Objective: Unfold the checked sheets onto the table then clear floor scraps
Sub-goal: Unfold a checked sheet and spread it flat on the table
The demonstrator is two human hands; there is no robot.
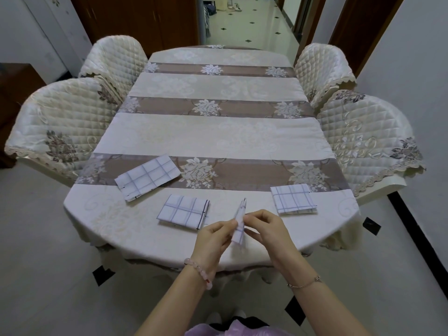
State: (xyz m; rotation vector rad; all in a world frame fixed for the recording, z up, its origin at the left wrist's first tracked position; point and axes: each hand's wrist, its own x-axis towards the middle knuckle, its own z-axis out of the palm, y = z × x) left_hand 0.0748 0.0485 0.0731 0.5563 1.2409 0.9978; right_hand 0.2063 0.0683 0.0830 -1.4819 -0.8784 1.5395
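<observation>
A narrow folded checked sheet (240, 223) stands almost on edge between the two hands, held up just over the near rim of the table (218, 139), its top pointing away from the person and its lower end hanging towards them. The left hand (213, 238) comes in from the left and its fingers (229, 225) are curled, pinching the sheet's left side about halfway up. The right hand (266, 229) comes in from the right with thumb and forefinger pressed together on the sheet's right edge, the other fingers bent loosely behind them. The fingertips of the two hands lie close together, with only the paper between them. Just to the left of the left fingers, a second checked sheet (183, 212) lies flat and folded on the table with a dark line along its right edge. Further left and further from the fingers lies a third folded sheet (148, 177), turned at an angle across a brown flowered stripe of the tablecloth. To the right of the right fingers, a little beyond them, a fourth folded sheet (293, 198) lies flat. A bead bracelet (201, 269) circles the left wrist and a thin chain (305, 283) the right. Quilted cream chairs (60, 127) stand along both long sides of the table, well away from the fingers, and the pale floor (36, 238) below shows small black diamond shapes (103, 275).
</observation>
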